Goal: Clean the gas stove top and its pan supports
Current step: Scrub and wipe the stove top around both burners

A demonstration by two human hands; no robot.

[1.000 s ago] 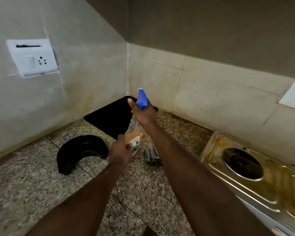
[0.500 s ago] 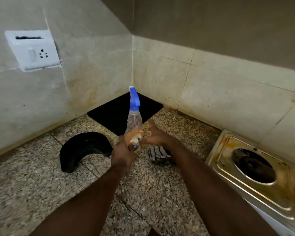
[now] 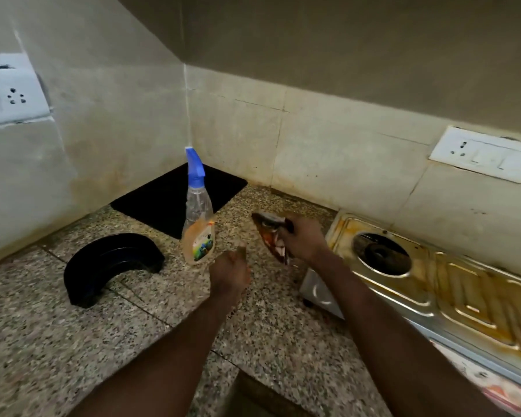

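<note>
Stained rag (image 3: 270, 236) gripped in right hand (image 3: 306, 240) beside steel stove (image 3: 463, 299); left hand (image 3: 230, 272) empty near bottle (image 3: 197, 224).

Stove is seen at the right on the granite counter (image 3: 73, 341), its top streaked with orange-brown grime, with one round burner opening (image 3: 381, 255) shown. Rag is clenched by the right-hand fingers and held up off the counter, just left of the stove's far corner. Left-hand fingers are loosely curled with nothing held; the hand is blurred, just beside the bottle's base but apart from it. Bottle, clear with a blue trigger head, is stood upright on the counter in front of a black mat (image 3: 160, 197) set in the wall corner. Black curved piece (image 3: 112, 260) is laid on the counter left of the bottle. White sockets (image 3: 483, 155) are mounted on both walls.
</note>
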